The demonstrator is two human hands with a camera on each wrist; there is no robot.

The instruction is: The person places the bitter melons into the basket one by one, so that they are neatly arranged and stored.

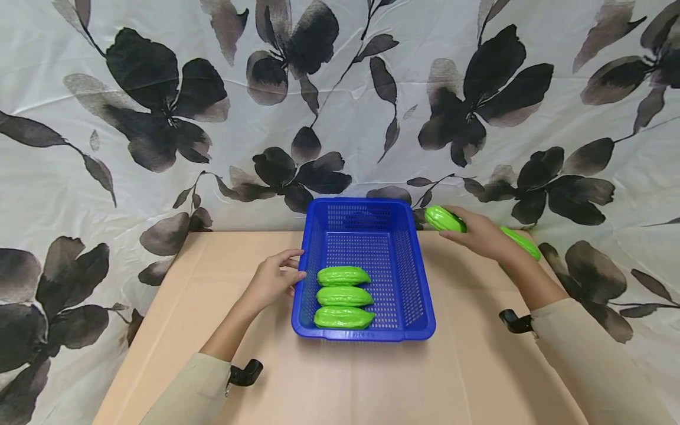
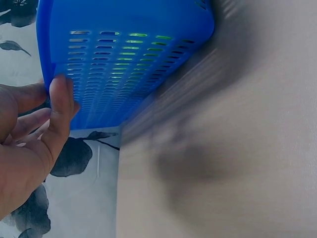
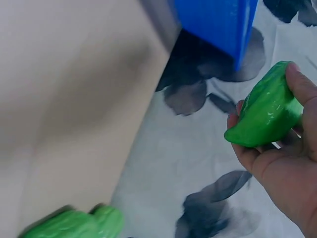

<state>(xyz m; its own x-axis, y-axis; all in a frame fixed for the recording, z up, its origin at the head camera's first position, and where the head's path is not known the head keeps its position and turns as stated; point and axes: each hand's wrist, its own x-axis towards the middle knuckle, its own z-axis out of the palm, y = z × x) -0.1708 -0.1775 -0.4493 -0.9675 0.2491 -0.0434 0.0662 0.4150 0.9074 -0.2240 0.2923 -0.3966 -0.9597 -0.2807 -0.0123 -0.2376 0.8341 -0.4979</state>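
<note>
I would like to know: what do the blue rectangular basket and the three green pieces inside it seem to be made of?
The blue, rectangular, slotted basket looks like slightly shiny moulded plastic: its rim and walls share one even colour. The three green, ridged, pointed pieces look glossy, with bright highlights; perhaps plastic or coated foam, though uncertain.

Your basket point(image 1: 363, 335): solid blue. Veg point(image 1: 343, 294): bright grn. Your sleeves point(image 1: 193, 386): beige. Table point(image 1: 297, 383): lt tan. Cloth point(image 1: 186, 18): wht w/ blk-gry floral.
</note>
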